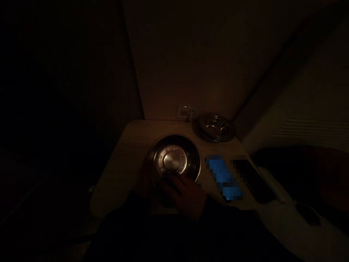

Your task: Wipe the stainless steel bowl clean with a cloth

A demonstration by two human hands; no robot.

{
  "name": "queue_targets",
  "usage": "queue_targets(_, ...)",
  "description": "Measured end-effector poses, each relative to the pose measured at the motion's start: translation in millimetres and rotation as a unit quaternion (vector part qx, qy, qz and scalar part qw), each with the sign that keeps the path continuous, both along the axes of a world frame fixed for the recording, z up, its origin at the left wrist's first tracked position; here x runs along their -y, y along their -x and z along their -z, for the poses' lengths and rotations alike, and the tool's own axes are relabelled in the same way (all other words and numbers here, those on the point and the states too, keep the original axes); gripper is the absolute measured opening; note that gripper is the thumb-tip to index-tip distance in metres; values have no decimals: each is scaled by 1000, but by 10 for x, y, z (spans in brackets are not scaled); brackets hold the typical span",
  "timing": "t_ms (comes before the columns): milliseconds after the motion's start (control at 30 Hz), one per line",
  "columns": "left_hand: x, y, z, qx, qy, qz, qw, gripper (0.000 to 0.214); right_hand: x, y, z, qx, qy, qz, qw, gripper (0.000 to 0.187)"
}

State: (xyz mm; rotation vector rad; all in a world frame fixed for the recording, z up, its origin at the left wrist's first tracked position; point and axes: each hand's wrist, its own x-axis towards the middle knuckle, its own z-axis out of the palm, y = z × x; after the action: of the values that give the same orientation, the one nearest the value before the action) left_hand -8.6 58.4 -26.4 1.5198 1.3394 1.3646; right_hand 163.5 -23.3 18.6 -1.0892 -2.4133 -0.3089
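Note:
The scene is very dark. A round steel bowl [174, 160] sits in the middle of a small light table [128, 160]. My right hand [185, 194] lies at the bowl's near rim, fingers curled towards it; whether it grips the rim is lost in the dark. My left hand [143, 182] is a faint shape at the bowl's left near side, touching or close to it, with its fingers too dim to read.
A stack of steel plates [216, 127] stands at the table's back right, by a wall socket [187, 112]. A blue blurred object [223, 176] and a dark phone-like slab [253, 180] lie to the right of the bowl. A wall corner rises behind.

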Motion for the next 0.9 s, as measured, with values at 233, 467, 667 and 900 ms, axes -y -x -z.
queue_targets(233,104,-36,-267,-7,43,-11,999,42,-45,-370,-123,27,-19,28,999,25)
queue_targets(467,119,-79,-204,46,31,-1,998,45,9,-243,-82,40,7,64,997,24)
queue_targets(667,83,-40,-154,9,14,-1,1000,43,38,-279,-202,17,54,2,998,30)
queue_targets(900,137,-100,-278,46,34,-9,998,43,-192,-449,-384,-15,-161,72,984,33)
